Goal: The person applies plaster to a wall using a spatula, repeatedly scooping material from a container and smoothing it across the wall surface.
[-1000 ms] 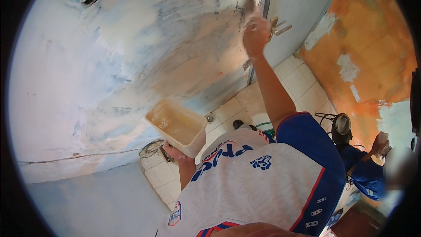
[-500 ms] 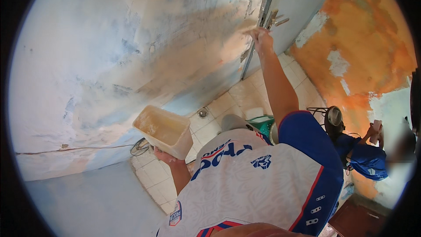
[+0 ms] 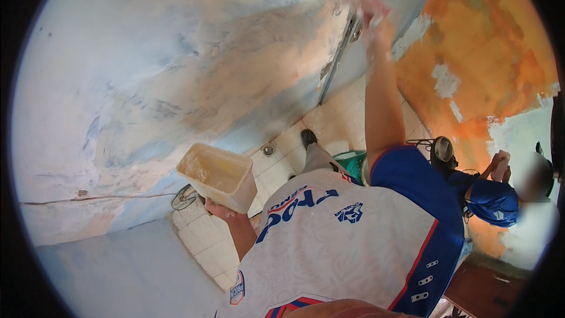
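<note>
A cream rectangular plastic tub (image 3: 243,191) rests in the bare left hand (image 3: 221,209), above white square ceramic tiles (image 3: 207,242). A patchy blue-and-peach plastered wall (image 3: 147,82) stands left; a patchy orange painted wall (image 3: 478,41), far right. Right of the tub lies a curved green plastic container (image 3: 352,165).

Place: indoors, in a room under renovation
Pale wall (image 3: 176,82): smeared, streaked, unevenly coated
Orange wall (image 3: 482,47): blotched, broken by pale patches
Floor (image 3: 203,232): cream tiles, round drain (image 3: 268,149) set in
Cable (image 3: 100,198): strung along the pale wall
</note>
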`<state>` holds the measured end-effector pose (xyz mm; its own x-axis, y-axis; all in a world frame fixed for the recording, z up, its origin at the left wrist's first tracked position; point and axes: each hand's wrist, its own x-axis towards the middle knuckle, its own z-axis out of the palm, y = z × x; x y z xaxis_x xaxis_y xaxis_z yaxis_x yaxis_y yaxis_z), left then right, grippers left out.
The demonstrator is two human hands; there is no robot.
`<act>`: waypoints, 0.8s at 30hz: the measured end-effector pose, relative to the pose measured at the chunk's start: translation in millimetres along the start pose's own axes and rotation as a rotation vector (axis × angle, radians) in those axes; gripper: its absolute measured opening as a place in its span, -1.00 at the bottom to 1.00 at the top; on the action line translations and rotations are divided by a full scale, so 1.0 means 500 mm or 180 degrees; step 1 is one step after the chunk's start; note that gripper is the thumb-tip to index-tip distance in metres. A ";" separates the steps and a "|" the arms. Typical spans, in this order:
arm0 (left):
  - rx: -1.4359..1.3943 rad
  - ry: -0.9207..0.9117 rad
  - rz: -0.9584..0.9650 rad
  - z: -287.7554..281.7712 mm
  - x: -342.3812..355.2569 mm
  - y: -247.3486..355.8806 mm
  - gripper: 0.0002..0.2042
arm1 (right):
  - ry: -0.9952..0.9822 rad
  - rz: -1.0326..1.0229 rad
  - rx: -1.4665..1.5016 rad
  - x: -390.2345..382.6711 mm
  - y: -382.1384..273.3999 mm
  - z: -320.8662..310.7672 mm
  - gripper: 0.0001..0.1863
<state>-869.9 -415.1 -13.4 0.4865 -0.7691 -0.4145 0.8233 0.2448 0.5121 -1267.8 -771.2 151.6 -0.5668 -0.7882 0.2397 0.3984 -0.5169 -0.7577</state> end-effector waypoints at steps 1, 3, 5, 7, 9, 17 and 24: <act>0.0021 -0.0062 0.0041 0.012 0.001 -0.001 -0.45 | 0.0349 0.0179 -0.0365 0.003 0.079 -0.098 -0.82; -0.0131 -0.0328 -0.0186 -0.014 0.025 -0.004 -0.45 | 0.0377 0.0866 -0.0494 0.062 0.228 -0.270 -0.88; -0.0215 -0.0251 -0.0217 -0.032 0.020 -0.006 -0.46 | 0.0956 0.1377 -0.0350 0.069 0.271 -0.233 -0.86; -0.0144 -0.0047 -0.0268 0.002 0.001 0.003 -0.46 | 0.0873 0.1279 -0.0195 0.141 0.254 -0.197 -0.84; -0.0234 -0.0002 -0.0308 0.002 -0.001 0.004 -0.46 | -0.0186 0.0818 -0.0652 0.250 0.194 -0.120 -0.85; -0.0188 0.0290 -0.0237 -0.033 0.006 -0.018 -0.41 | -0.1011 0.0014 -0.0059 0.163 -0.069 0.000 -0.63; -0.0166 0.0131 -0.0318 -0.001 0.033 -0.041 -0.41 | 0.0573 0.1386 -0.0549 0.076 0.288 -0.283 -0.76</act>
<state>-878.8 -432.4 -31.0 0.4120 -0.7665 -0.4926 0.8819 0.1994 0.4273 -1334.0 -828.5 -34.3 -0.4958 -0.8406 -0.2182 0.5094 -0.0780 -0.8570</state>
